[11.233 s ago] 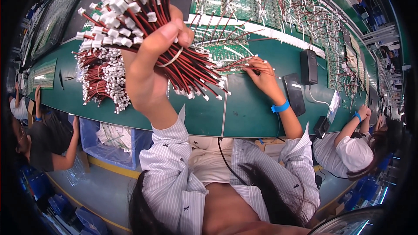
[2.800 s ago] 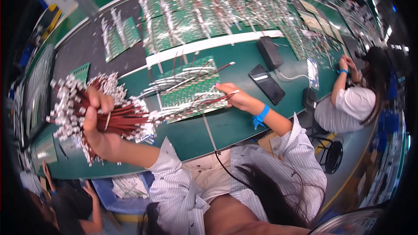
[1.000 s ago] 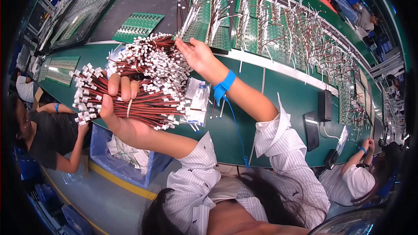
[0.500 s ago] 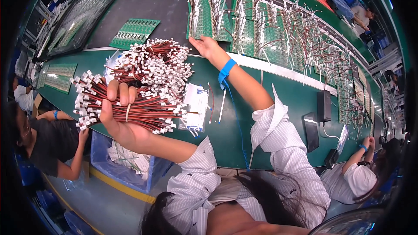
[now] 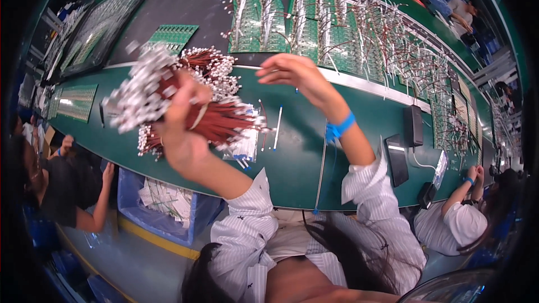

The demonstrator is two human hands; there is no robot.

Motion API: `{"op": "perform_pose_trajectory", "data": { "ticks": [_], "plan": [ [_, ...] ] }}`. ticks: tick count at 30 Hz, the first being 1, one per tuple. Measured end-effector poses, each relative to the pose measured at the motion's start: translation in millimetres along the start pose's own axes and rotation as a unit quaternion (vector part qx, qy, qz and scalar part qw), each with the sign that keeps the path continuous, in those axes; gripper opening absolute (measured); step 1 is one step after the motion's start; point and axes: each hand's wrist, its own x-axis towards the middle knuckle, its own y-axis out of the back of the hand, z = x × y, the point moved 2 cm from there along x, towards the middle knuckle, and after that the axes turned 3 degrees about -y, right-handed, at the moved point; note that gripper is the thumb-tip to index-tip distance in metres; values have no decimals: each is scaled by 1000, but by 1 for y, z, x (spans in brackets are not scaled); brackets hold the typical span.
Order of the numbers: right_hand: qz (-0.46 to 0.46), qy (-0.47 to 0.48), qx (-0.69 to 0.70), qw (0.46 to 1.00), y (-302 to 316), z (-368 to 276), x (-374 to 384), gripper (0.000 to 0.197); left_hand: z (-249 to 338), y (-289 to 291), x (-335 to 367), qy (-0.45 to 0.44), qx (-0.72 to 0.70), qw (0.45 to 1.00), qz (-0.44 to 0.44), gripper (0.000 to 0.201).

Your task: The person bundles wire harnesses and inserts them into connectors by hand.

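A thick bundle of red-and-black wire cables with white connectors (image 5: 227, 120), bound by a pale band, is gripped in my left hand (image 5: 182, 132). The bundle's left end is smeared by motion. Behind and below it lie more bundled cables (image 5: 210, 67) on the table, partly hidden by it. My right hand (image 5: 295, 76) hovers over the table with its fingers stretched out and nothing in them; a blue wrist strap circles that wrist. Just beyond it stand green circuit boards (image 5: 261, 33) with white and dark wires sticking up. Flat white pieces with blue ends (image 5: 244, 148) lie beside the bundle.
Wired boards run along the belt to the right. A bare green board (image 5: 174, 35) and a black tray of boards (image 5: 106, 28) are at the far left. A phone (image 5: 397, 160) and black adapter (image 5: 413, 126) lie right. Below the table's edge sits a blue bin (image 5: 193, 219). Co-workers sit both sides.
My left hand has lifted and swung the cable bundle slightly rightward and away from me. My right hand has drawn back from the boards' near edge and moved right. The boards appear shifted slightly left.
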Motion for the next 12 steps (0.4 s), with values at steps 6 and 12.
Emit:
{"op": "perform_pose_trajectory", "data": {
  "ticks": [6, 12],
  "plan": [
    [238, 318, -190, 898, -30, -76, -121, 29, -73, -76, -8, 232, 38, 965, -112, 36],
    [103, 650, -39, 752, -43, -91, -193, 37, -128, -85, -65, 383, 23, 907, -172, 45]
  ]
}}
